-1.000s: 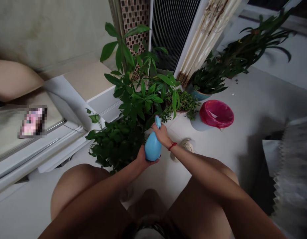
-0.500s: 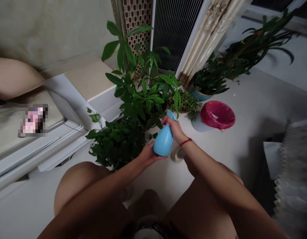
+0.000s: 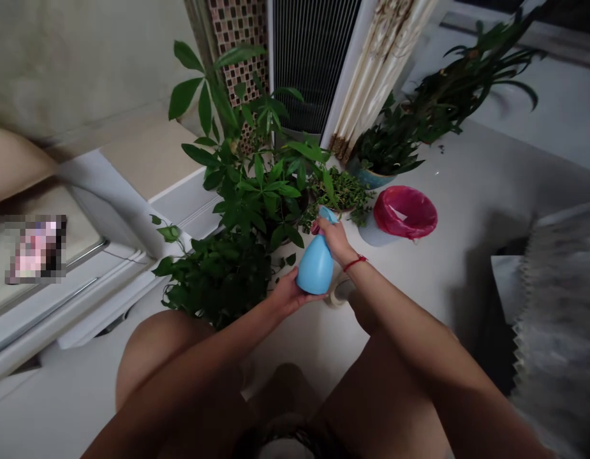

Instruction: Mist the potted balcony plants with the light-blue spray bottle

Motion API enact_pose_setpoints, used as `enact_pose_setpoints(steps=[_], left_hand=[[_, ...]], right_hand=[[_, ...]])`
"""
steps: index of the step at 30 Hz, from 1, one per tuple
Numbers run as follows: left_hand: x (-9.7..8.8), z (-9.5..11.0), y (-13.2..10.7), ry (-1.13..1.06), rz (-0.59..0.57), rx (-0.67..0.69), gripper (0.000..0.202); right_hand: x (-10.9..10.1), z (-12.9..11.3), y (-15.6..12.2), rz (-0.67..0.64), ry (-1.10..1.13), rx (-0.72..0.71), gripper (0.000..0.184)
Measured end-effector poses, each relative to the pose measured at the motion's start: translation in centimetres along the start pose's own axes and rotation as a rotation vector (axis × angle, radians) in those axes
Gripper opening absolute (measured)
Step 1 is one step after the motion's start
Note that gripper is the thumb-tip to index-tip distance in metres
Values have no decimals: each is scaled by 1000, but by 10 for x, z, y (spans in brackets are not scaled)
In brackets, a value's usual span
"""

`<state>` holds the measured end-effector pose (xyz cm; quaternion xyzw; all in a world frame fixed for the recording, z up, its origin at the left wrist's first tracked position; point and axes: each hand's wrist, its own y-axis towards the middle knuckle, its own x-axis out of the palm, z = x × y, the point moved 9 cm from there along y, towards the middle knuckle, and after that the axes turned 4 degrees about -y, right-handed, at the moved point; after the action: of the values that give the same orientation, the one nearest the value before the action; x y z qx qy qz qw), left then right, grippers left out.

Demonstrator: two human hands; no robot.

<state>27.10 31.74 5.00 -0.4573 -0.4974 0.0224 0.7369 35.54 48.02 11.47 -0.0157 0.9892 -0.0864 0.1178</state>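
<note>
A light blue plastic spray bottle (image 3: pixel 315 268) stands tilted slightly, its pink trigger and nozzle near the plants. My right hand (image 3: pixel 333 239), with a red cord bracelet on its wrist, grips the bottle's neck. My left hand (image 3: pixel 291 294) cups the lower body from below. Just beyond the nozzle is a small-leaved potted plant (image 3: pixel 341 194). To the left, a tall money tree (image 3: pixel 256 185) rises above a bushy dark-leaved plant (image 3: pixel 218 274). Foliage hides their pots.
A pink-lined bin (image 3: pixel 404 212) stands on the pale tiled floor (image 3: pixel 433 287). Behind it are a blue-potted plant (image 3: pixel 383 153) and a taller leafy plant (image 3: pixel 467 83). A coil of twine (image 3: pixel 341 292) lies under my right wrist. My knees fill the bottom.
Over the last second the bottle has moved right, toward the small-leaved plant. My left hand has shifted from gripping its base to cupping it. The whole view has drifted slightly.
</note>
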Motion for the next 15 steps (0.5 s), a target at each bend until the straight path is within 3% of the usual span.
enact_pose_setpoints(steps=[5,10,15], left_hand=[[10,3,-4,110,19,24,57],[7,3,0,160,-3,32,57],[4,3,-1,143,9,25,60]], right_hand=[[1,3,7,-33,5,12,19],[-3,12,10,36,-91,37,19],[3,11,9,-2,-111,39,21]])
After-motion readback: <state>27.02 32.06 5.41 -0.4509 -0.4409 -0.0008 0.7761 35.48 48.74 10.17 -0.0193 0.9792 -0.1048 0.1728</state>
